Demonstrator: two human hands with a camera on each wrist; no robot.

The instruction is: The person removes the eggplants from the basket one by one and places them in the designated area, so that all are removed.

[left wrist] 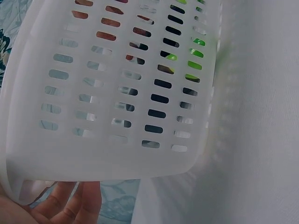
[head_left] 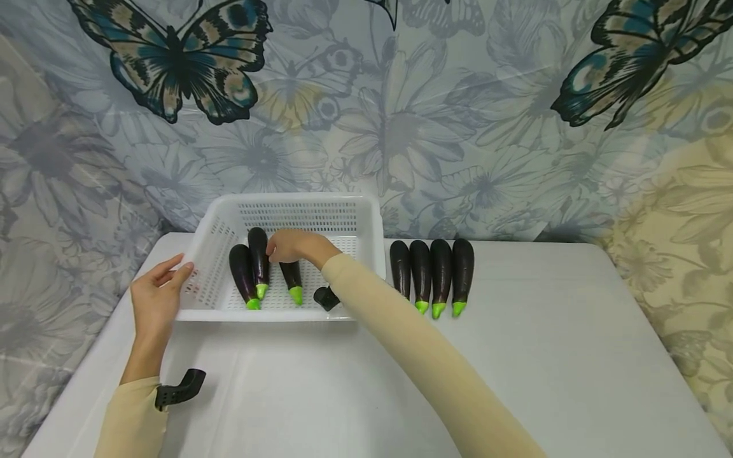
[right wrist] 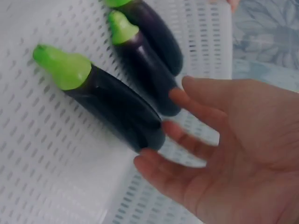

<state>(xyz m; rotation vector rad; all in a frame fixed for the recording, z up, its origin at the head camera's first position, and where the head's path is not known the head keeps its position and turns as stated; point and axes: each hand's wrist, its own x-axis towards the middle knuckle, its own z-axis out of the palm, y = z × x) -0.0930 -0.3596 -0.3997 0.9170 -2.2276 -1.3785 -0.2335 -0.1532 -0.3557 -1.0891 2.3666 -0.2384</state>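
A white perforated basket (head_left: 366,314) holds three dark purple eggplants with bright green stems. My left hand (head_left: 156,299) grips its left rim, thumb at the top edge; in the left wrist view the fingers (left wrist: 88,200) reach in behind the basket's corner. Inside, my right hand (right wrist: 247,144) is over the rounded end of the rightmost eggplant (right wrist: 114,105), fingers spread and loosely bent, fingertips right at its skin. The other two eggplants, one in the middle (head_left: 259,254) and one at the left (head_left: 242,273), lie side by side, stems toward me.
Several more eggplants (head_left: 462,273) stand in a row on the white table (head_left: 544,356), right of the basket. My right sleeve (head_left: 412,343) crosses the basket's front right corner. Behind the table hangs a butterfly-patterned cloth (head_left: 395,140). Black camera mounts (head_left: 180,389) sit at both wrists.
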